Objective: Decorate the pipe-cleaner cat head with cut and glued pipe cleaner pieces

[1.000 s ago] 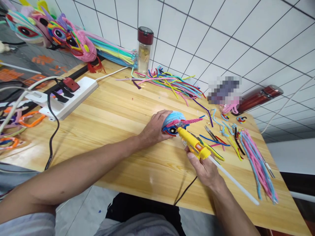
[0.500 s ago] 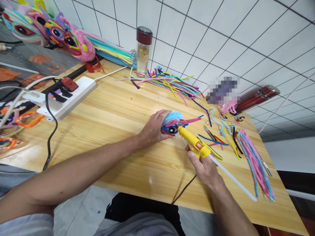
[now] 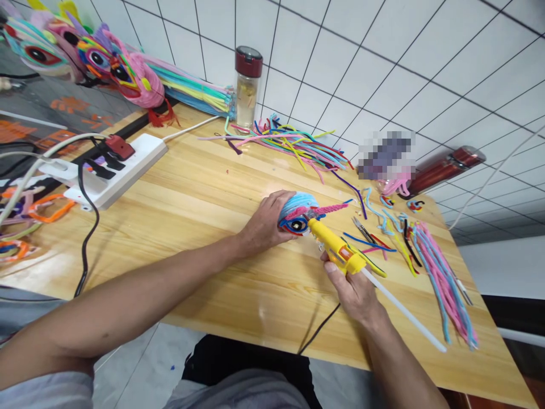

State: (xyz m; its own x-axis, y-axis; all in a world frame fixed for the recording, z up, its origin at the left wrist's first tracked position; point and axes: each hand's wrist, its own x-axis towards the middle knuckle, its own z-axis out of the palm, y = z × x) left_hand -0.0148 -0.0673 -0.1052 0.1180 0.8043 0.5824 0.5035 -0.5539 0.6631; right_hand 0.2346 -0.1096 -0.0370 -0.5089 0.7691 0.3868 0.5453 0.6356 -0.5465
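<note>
My left hand (image 3: 264, 225) is closed around the back of a light-blue pipe-cleaner animal head (image 3: 303, 200), which has a black eye ringed in blue and a pink spike pointing right. In my right hand (image 3: 355, 292) is a yellow hot glue gun (image 3: 338, 247), its nozzle at the head just beside the eye. A long white glue stick (image 3: 404, 309) sticks out of the gun's rear, and its black cord (image 3: 319, 329) runs off the table's front edge. Whether glue is flowing cannot be made out.
Loose pipe cleaners (image 3: 293, 142) lie near the wall by a glass bottle (image 3: 247, 88). Scissors (image 3: 361, 230) and a pink-blue bundle (image 3: 447, 284) lie right, with a red flask (image 3: 447, 170) behind. Left are a power strip (image 3: 123, 170) and finished heads (image 3: 136, 79).
Both hands, the animal head and the glue gun stay almost where they were. The view has shifted very slightly.
</note>
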